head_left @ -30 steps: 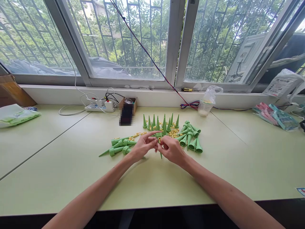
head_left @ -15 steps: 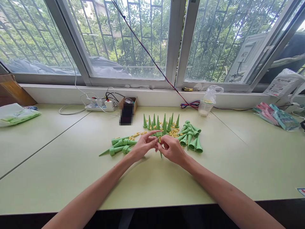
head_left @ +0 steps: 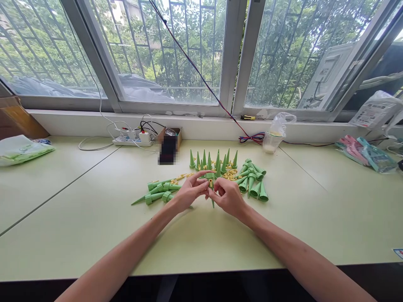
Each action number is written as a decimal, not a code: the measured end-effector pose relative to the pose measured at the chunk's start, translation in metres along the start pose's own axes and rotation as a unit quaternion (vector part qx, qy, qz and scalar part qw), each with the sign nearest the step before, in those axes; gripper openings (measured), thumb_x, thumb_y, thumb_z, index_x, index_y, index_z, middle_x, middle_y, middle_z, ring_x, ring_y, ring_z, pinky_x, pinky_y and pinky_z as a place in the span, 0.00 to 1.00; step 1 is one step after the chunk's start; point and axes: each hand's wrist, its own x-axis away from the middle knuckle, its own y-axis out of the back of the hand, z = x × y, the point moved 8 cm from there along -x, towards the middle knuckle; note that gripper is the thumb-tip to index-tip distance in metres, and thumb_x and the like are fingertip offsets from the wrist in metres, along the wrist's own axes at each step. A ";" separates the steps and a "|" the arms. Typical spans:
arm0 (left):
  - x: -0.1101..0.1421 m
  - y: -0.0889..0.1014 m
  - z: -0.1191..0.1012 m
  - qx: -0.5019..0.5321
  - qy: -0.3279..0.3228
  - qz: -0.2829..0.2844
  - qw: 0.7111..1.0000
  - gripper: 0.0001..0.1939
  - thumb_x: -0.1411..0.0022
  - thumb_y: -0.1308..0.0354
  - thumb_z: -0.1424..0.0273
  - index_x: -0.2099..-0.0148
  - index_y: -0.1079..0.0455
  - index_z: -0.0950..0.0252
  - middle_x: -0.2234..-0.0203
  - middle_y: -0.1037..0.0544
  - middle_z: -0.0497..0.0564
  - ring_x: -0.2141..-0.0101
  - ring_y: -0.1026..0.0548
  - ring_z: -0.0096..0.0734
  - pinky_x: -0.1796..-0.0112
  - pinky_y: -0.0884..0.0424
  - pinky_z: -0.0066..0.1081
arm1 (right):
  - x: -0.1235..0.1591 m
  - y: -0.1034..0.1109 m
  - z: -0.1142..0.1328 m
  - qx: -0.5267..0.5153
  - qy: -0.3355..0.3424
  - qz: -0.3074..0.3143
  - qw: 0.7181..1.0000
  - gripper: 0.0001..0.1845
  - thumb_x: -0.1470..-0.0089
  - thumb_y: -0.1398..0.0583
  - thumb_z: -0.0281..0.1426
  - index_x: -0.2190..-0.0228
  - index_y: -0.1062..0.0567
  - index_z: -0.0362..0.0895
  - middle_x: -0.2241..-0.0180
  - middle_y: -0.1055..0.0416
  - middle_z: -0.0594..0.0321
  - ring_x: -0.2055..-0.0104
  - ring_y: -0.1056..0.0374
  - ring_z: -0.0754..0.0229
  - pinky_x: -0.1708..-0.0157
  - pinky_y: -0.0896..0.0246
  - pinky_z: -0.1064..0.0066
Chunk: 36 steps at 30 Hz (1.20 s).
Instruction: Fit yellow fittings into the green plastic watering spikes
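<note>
Between my hands, a green plant watering spike (head_left: 210, 176) is held with its ridged cap up and its tip pointing down towards the table. A small yellow valve (head_left: 210, 183) sits on its side, facing me. My left hand (head_left: 188, 193) is closed around the spike from the left, index finger stretched over the cap. My right hand (head_left: 230, 197) has its thumb and index finger pinched at the valve's right side; the exact contact is partly hidden. Several green spikes (head_left: 235, 159) stand tip up just behind, with loose yellow valves (head_left: 231, 174) among them.
More capped spikes (head_left: 157, 193) lie left of my hands, and a pile of open green cones (head_left: 252, 180) lies to the right. Behind are a power strip (head_left: 132, 140), a small cardboard box (head_left: 176, 136), a plastic cup (head_left: 271, 142) and bagged items (head_left: 365, 153).
The yellow valve looks slightly turned, now appearing longer than before. Both hands keep nearly the same place and grip; the whole view shifts very slightly.
</note>
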 end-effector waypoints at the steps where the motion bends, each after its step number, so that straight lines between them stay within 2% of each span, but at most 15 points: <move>1: 0.000 0.000 0.000 -0.001 -0.001 0.001 1.000 0.26 0.41 0.38 0.65 0.41 0.34 0.61 0.79 0.33 0.44 0.76 0.32 0.25 0.73 0.32 0.28 | 0.000 0.000 0.000 0.001 0.000 0.000 1.000 0.14 0.48 0.42 0.31 0.79 0.41 0.45 0.83 0.50 0.72 0.81 0.51 0.67 0.78 0.54 0.74; 12: 0.001 -0.001 0.001 -0.029 0.004 0.003 1.000 0.27 0.40 0.39 0.64 0.40 0.36 0.64 0.75 0.28 0.49 0.75 0.30 0.26 0.73 0.31 0.28 | 0.001 -0.003 0.003 0.003 0.020 0.007 1.000 0.11 0.50 0.43 0.26 0.78 0.41 0.45 0.82 0.48 0.73 0.81 0.51 0.68 0.78 0.53 0.75; 21: 0.000 0.000 0.004 -0.044 -0.007 0.010 0.999 0.27 0.39 0.40 0.64 0.40 0.37 0.64 0.76 0.28 0.48 0.75 0.31 0.26 0.73 0.31 0.28 | 0.002 -0.004 0.003 -0.008 0.024 0.008 1.000 0.12 0.49 0.43 0.25 0.79 0.41 0.45 0.82 0.46 0.72 0.80 0.50 0.68 0.77 0.53 0.76; 36: 0.000 0.004 0.002 -0.057 -0.010 -0.010 0.998 0.28 0.40 0.39 0.64 0.40 0.37 0.66 0.76 0.28 0.48 0.75 0.31 0.26 0.73 0.32 0.28 | 0.002 -0.006 0.001 -0.004 0.019 0.024 1.000 0.11 0.46 0.44 0.27 0.78 0.40 0.45 0.81 0.45 0.71 0.80 0.49 0.68 0.77 0.52 0.76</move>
